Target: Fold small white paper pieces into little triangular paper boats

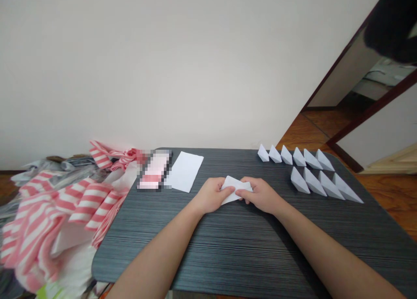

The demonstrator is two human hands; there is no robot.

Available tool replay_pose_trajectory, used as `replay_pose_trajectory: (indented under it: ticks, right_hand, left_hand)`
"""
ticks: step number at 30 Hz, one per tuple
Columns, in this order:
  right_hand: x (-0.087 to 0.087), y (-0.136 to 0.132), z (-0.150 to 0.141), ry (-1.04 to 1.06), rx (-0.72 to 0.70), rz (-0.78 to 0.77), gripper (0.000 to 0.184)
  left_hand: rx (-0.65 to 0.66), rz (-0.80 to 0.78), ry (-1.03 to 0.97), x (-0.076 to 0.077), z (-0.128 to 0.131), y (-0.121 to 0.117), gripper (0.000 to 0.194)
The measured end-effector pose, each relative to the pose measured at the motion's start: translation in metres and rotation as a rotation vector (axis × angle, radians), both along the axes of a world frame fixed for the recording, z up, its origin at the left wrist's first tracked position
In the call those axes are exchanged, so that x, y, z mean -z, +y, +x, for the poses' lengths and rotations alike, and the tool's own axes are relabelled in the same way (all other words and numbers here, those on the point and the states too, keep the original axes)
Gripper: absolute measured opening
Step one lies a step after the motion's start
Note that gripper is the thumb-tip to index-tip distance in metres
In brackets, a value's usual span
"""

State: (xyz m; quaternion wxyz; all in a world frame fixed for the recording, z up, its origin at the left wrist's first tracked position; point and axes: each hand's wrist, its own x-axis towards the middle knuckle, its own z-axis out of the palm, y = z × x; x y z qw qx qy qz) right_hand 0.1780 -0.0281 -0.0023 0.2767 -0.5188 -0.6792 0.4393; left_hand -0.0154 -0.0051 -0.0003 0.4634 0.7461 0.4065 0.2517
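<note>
A partly folded piece of white paper is held between my two hands, above the middle of the dark table. My left hand grips its left side with the thumb on top. On the right side, my right hand pinches it, thumb on top and fingers curled beneath. The fingers under the paper are partly hidden. Behind and to the left of my left hand lies a flat stack of white paper. Several folded white paper shapes with pointed ends stand in two rows to the right of my right hand.
The dark wood-grain table stands against a pale wall. A blurred-out rectangular object lies at its back left. Red-and-white striped cloth and other fabric are heaped beyond the left edge. A doorway and wooden floor show at right.
</note>
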Motion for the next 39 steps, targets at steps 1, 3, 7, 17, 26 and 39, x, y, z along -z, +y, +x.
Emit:
replay_pose_trajectory:
  ticks: [1, 3, 7, 17, 26, 39]
  right_hand:
    - [-0.0002, -0.0001, -0.0002, -0.003, -0.004, -0.001, 0.015]
    - [0.0002, -0.0002, -0.0001, -0.006, -0.011, -0.004, 0.016]
    - [0.0001, -0.0004, 0.0005, -0.005, -0.023, -0.004, 0.018]
    - [-0.0054, -0.0008, 0.0001, 0.027, -0.062, -0.015, 0.020]
    - [0.0004, 0.0012, 0.0019, 0.028, -0.057, -0.043, 0.019]
    - [0.0005, 0.0025, 0.0054, -0.006, -0.043, 0.006, 0.030]
  left_hand:
    - [0.002, 0.013, 0.005, -0.0002, 0.0000, -0.0002, 0.031]
    - [0.009, 0.035, 0.017, -0.0007, 0.0000, -0.0008, 0.032]
    - [0.021, 0.064, 0.035, -0.0014, 0.0004, -0.0022, 0.033]
    - [0.030, 0.069, 0.032, -0.0003, 0.0004, -0.0021, 0.032]
    - [0.024, 0.011, 0.029, -0.0002, 0.0000, -0.0015, 0.033]
    - [0.016, 0.010, -0.011, -0.0009, -0.0001, -0.0002, 0.033]
